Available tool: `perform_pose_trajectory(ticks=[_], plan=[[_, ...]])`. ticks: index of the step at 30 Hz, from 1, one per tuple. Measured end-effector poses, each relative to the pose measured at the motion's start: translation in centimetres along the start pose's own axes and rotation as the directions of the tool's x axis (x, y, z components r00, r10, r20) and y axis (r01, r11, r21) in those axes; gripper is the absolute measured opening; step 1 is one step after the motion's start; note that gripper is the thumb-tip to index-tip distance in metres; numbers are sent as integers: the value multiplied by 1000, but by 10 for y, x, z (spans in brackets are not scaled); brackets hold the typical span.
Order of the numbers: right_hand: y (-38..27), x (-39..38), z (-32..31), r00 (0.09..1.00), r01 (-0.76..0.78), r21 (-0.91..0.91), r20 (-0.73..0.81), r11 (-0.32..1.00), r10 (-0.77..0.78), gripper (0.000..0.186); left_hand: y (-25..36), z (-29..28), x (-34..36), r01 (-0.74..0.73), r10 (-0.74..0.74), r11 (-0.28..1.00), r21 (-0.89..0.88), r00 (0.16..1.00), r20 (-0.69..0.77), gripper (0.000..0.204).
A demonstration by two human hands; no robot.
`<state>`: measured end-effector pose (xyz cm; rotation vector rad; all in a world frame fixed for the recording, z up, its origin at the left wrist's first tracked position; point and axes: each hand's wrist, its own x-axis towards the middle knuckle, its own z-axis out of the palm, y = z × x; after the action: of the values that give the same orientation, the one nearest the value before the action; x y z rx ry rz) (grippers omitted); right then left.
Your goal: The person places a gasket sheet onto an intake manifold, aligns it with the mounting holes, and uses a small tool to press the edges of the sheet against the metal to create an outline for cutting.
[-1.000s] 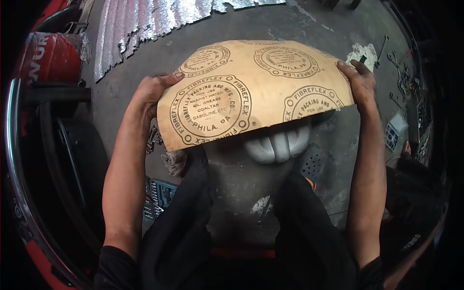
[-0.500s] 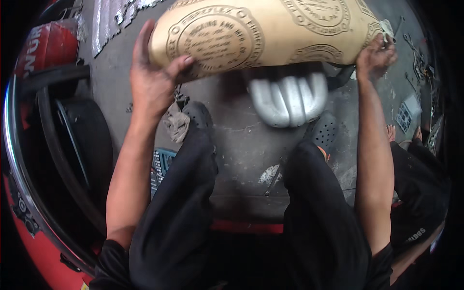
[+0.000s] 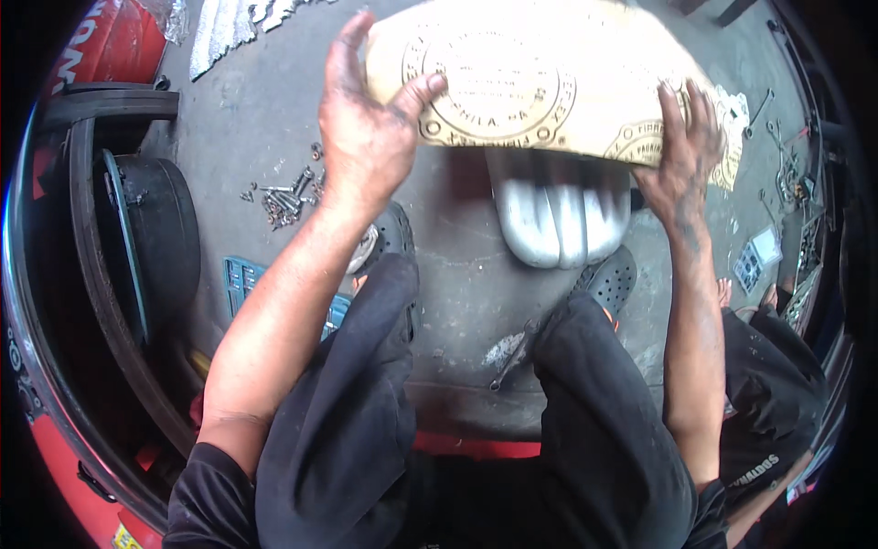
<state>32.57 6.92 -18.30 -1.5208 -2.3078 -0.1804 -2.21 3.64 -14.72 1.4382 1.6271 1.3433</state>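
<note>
A tan sheet of gasket paper (image 3: pixel 494 82) with dark circular prints is held up across the top of the view, its far edge cut off. My left hand (image 3: pixel 370 128) grips its left side, thumb on the printed face and the other fingers at the edge or behind. Near the right end my right hand (image 3: pixel 681 151) has its fingers over the face and the thumb by the lower edge. Below the sheet sits a silver ribbed metal casting (image 3: pixel 565 224); its upper part is hidden.
Bolts and nuts (image 3: pixel 285 199) lie on the floor at left, near a teal tool case (image 3: pixel 245 279). A wrench (image 3: pixel 512 361) lies between my feet. Black car bodywork (image 3: pixel 87 201) curves along the left. At right sits another person (image 3: pixel 773 375), near scattered tools (image 3: pixel 788 178).
My left hand has moved right and my right hand slightly left and down along the sheet. The sheet has shifted right and tilted. Bolts beside my left forearm have come into view.
</note>
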Motion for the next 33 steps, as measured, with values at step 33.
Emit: perform_pose_trajectory(ticks=[33], plan=[[-88, 29, 9, 944, 327, 115, 6, 938, -330, 58, -11, 3, -31, -153, 159, 987, -55, 979, 127, 69]])
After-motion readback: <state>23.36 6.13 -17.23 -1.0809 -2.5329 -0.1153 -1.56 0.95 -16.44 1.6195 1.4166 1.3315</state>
